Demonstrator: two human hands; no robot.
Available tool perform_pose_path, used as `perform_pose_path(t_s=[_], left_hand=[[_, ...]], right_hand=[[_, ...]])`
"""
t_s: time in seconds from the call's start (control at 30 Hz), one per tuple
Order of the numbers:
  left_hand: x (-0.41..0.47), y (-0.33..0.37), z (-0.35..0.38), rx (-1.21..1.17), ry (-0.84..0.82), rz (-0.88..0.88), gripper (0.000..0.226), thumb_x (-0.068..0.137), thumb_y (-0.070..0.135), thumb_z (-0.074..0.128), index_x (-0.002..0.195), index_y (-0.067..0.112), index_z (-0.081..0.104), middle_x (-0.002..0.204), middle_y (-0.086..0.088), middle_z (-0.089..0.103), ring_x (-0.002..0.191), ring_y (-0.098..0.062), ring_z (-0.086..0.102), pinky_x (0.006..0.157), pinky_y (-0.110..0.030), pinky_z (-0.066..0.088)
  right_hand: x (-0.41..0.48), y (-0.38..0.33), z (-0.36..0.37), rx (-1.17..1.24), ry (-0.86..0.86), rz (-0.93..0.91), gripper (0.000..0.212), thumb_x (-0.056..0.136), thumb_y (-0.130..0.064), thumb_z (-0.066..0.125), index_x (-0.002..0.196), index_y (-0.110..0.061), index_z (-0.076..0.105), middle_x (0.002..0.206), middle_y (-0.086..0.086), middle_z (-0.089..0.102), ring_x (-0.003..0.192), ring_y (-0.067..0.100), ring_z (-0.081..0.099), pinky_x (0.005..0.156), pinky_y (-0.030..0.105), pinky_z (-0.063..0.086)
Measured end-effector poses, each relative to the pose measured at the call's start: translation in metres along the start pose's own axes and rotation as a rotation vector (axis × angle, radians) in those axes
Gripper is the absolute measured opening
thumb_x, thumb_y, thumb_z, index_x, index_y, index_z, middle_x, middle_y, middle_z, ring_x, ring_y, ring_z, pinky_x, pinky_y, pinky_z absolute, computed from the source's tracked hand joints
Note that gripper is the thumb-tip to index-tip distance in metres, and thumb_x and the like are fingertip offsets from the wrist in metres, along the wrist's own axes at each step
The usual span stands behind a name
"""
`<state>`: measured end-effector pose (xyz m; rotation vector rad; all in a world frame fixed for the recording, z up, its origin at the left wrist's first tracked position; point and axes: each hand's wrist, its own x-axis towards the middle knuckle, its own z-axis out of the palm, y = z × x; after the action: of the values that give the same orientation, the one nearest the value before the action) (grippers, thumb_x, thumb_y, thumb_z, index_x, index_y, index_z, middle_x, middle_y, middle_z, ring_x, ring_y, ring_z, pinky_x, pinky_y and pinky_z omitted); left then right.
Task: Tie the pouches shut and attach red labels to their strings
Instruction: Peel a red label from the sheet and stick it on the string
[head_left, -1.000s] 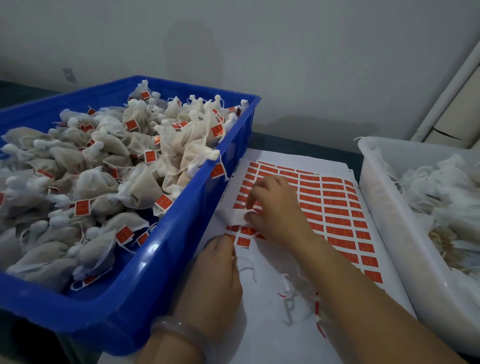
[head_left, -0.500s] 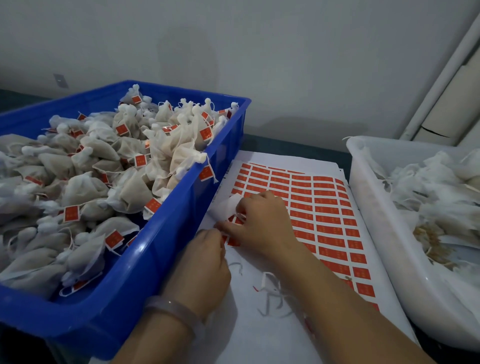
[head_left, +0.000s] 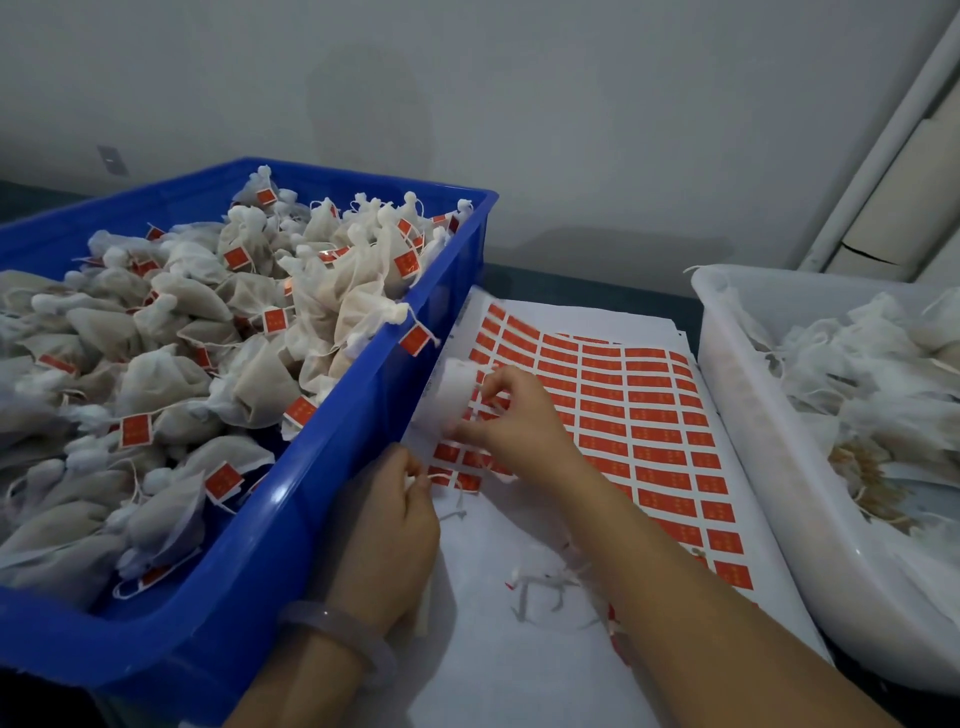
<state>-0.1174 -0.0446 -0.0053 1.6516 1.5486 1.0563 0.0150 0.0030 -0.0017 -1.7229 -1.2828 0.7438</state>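
While the right hand (head_left: 511, 421) lies on the label sheet (head_left: 644, 415), its fingers (head_left: 480, 431) pinch the curled white backing strip (head_left: 452, 395) at the sheet's left edge, lifting it off the rows of red labels (head_left: 652, 454). Just beside it, nearer the person, the left hand (head_left: 389, 525) rests against the blue crate's (head_left: 311, 519) right wall, fingers closed around a thin white string (head_left: 439, 475) whose end lies across the lowest labels. What else that hand holds, if anything, is hidden under the palm. A pale bangle (head_left: 337, 639) circles the left wrist.

The sheet lies on white paper (head_left: 493, 649) between two bins on the table. On the left, the blue crate is heaped with tied pouches (head_left: 249, 374), most with a red label hanging from the string; one such label (head_left: 415, 340) dangles over the crate's right rim. On the right, a white tub (head_left: 737, 415) holds untied pouches (head_left: 878, 374), loose and without labels. Scraps of white string and bits of red (head_left: 545, 582) are scattered on the paper near the right forearm.
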Motion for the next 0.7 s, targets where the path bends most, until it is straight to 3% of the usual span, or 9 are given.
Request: perform_pose_path(t_s=[0.07, 0.13, 0.2, 0.3, 0.37, 0.43, 0.5, 0.6, 0.7], left_hand=[[0.000, -0.001, -0.001, 0.007, 0.001, -0.004, 0.011, 0.096, 0.016, 0.045, 0.091, 0.013, 0.054, 0.082, 0.003, 0.056, 0.075, -0.006, 0.053, 0.068, -0.008, 0.036], [0.000, 0.000, 0.000, -0.004, -0.010, 0.000, 0.011, 0.097, 0.014, 0.043, 0.094, 0.008, 0.052, 0.085, -0.002, 0.056, 0.072, -0.009, 0.051, 0.066, -0.012, 0.037], [0.001, 0.000, 0.001, 0.005, 0.005, -0.005, 0.011, 0.097, 0.015, 0.043, 0.096, 0.007, 0.051, 0.088, -0.006, 0.055, 0.075, -0.011, 0.051, 0.075, -0.018, 0.041], [0.002, -0.002, 0.002, 0.007, 0.021, -0.060, 0.014, 0.097, 0.018, 0.044, 0.099, 0.009, 0.054, 0.090, -0.005, 0.057, 0.080, -0.014, 0.054, 0.082, -0.020, 0.042], [0.000, -0.002, 0.001, -0.017, 0.005, -0.057, 0.013, 0.096, 0.018, 0.045, 0.096, 0.009, 0.055, 0.084, -0.003, 0.057, 0.075, -0.012, 0.054, 0.078, -0.020, 0.042], [-0.001, -0.001, 0.001, -0.029, 0.003, -0.040, 0.012, 0.096, 0.017, 0.046, 0.091, 0.011, 0.054, 0.076, 0.000, 0.054, 0.070, -0.010, 0.052, 0.072, -0.018, 0.041], [-0.001, -0.001, 0.000, -0.033, 0.007, -0.021, 0.013, 0.097, 0.015, 0.044, 0.088, 0.008, 0.051, 0.073, -0.001, 0.051, 0.067, -0.011, 0.050, 0.068, -0.016, 0.040], [-0.001, 0.003, -0.003, -0.137, -0.068, 0.027, 0.011, 0.096, 0.004, 0.040, 0.086, 0.000, 0.043, 0.067, -0.003, 0.043, 0.058, -0.011, 0.041, 0.049, -0.007, 0.032], [-0.002, 0.004, -0.004, -0.191, -0.082, 0.035, 0.011, 0.096, 0.002, 0.038, 0.087, -0.003, 0.043, 0.071, -0.008, 0.044, 0.057, -0.012, 0.039, 0.048, -0.015, 0.033]], right_hand=[[0.001, -0.003, -0.004, -0.008, 0.035, 0.019, 0.034, 0.073, -0.022, 0.078, 0.075, -0.030, 0.045, 0.104, -0.007, 0.050, 0.084, 0.014, 0.056, 0.054, 0.009, 0.047], [0.003, -0.003, -0.006, -0.209, 0.140, -0.020, 0.024, 0.076, -0.025, 0.075, 0.075, -0.028, 0.052, 0.111, -0.003, 0.055, 0.100, 0.017, 0.053, 0.082, 0.024, 0.052], [0.000, -0.006, -0.006, -0.380, 0.172, -0.042, 0.012, 0.081, -0.028, 0.071, 0.091, -0.026, 0.064, 0.126, -0.002, 0.052, 0.116, 0.018, 0.043, 0.102, 0.033, 0.038], [-0.009, -0.011, -0.002, -0.664, 0.161, -0.149, 0.023, 0.085, -0.028, 0.067, 0.108, -0.026, 0.067, 0.141, 0.001, 0.041, 0.129, 0.023, 0.031, 0.110, 0.038, 0.027], [-0.015, -0.013, 0.001, -0.794, 0.171, -0.336, 0.025, 0.086, -0.028, 0.065, 0.111, -0.023, 0.067, 0.134, 0.003, 0.047, 0.119, 0.021, 0.039, 0.105, 0.033, 0.033], [-0.019, -0.016, 0.004, -0.781, 0.123, -0.430, 0.030, 0.086, -0.024, 0.065, 0.116, -0.019, 0.064, 0.121, 0.005, 0.054, 0.095, 0.015, 0.047, 0.088, 0.024, 0.043], [-0.017, -0.019, 0.006, -0.756, 0.037, -0.360, 0.038, 0.087, -0.019, 0.064, 0.124, -0.017, 0.057, 0.122, 0.005, 0.054, 0.094, 0.016, 0.054, 0.086, 0.024, 0.046], [-0.013, -0.023, 0.008, -0.638, -0.151, -0.122, 0.036, 0.091, -0.014, 0.056, 0.126, -0.015, 0.055, 0.121, 0.006, 0.057, 0.099, 0.021, 0.059, 0.092, 0.029, 0.048], [-0.009, -0.020, 0.010, -0.492, -0.180, -0.062, 0.022, 0.095, -0.021, 0.050, 0.112, -0.013, 0.061, 0.100, 0.004, 0.064, 0.078, 0.015, 0.062, 0.075, 0.022, 0.052]])
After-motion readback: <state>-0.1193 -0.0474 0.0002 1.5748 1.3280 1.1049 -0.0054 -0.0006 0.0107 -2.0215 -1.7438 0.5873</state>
